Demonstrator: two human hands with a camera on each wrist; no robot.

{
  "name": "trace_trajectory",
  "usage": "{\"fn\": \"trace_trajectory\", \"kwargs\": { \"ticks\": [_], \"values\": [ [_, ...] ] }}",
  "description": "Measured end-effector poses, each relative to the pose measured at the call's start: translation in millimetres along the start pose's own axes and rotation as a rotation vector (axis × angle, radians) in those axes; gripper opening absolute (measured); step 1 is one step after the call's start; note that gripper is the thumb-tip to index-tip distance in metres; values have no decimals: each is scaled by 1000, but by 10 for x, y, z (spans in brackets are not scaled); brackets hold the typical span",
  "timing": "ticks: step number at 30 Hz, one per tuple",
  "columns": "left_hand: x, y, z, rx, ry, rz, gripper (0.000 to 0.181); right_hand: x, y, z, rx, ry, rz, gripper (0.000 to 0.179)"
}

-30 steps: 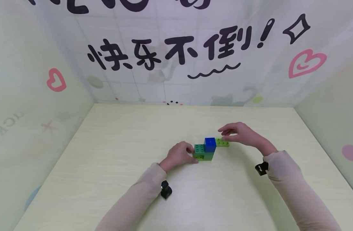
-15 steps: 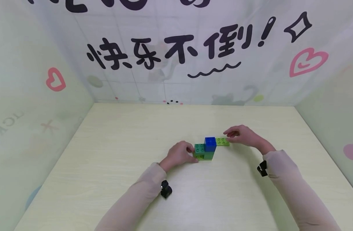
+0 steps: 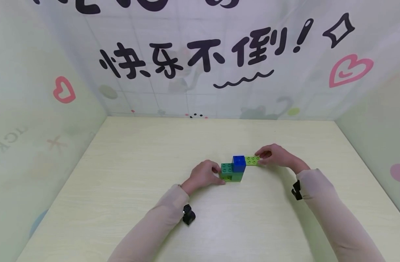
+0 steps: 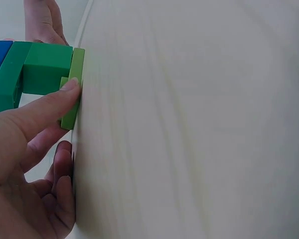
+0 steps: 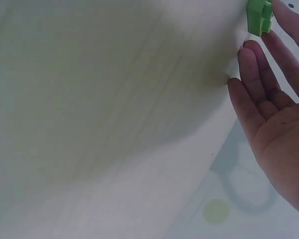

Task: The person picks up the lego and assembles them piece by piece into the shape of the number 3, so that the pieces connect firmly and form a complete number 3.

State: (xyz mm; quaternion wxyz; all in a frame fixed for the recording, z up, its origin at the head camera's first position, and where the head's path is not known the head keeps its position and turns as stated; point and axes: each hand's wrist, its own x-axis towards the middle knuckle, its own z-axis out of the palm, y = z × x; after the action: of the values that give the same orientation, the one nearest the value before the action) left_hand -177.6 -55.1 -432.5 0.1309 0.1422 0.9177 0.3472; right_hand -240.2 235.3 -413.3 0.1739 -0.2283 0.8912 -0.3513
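My left hand (image 3: 204,174) pinches the lime base plate (image 4: 75,102) of a small stack of toy building blocks, its thumb on the plate's near side. On that plate stand a green brick (image 4: 49,67) and a darker green brick (image 3: 226,167) with studs. A blue block (image 3: 239,163) sits highest, at the stack's right. Behind and right of it lies a lime green studded brick (image 3: 251,161); whether it touches the stack cannot be told. My right hand (image 3: 278,155) pinches this brick's right end between thumb and forefinger, the other fingers loosely bent in the right wrist view.
A pale wooden table (image 3: 147,153) carries the blocks. Printed fabric (image 3: 200,98) with dark lettering hangs behind its far edge, and similar side walls stand left and right. Each sleeve bears a black wrist device (image 3: 188,214).
My right hand has slid slightly right and nearer along the lime green brick, its fingers closing on the right end. The left hand and the stack stay in place.
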Motion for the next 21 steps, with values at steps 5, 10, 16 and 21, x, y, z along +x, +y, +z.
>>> {"fn": "trace_trajectory", "kwargs": {
  "ticks": [5,10,16,21],
  "values": [
    [-7,10,-1,5,1,-1,30,14,25,21,-2,0,-5,33],
    [-20,34,-22,2,2,-1,29,3,12,38,-23,7,-6,37],
    [-26,42,-26,4,1,-6,28,0,11,51,-36,23,-8,37],
    [-22,43,-25,-1,1,-6,28,4,38,66,-32,33,-13,38]
  ]
}}
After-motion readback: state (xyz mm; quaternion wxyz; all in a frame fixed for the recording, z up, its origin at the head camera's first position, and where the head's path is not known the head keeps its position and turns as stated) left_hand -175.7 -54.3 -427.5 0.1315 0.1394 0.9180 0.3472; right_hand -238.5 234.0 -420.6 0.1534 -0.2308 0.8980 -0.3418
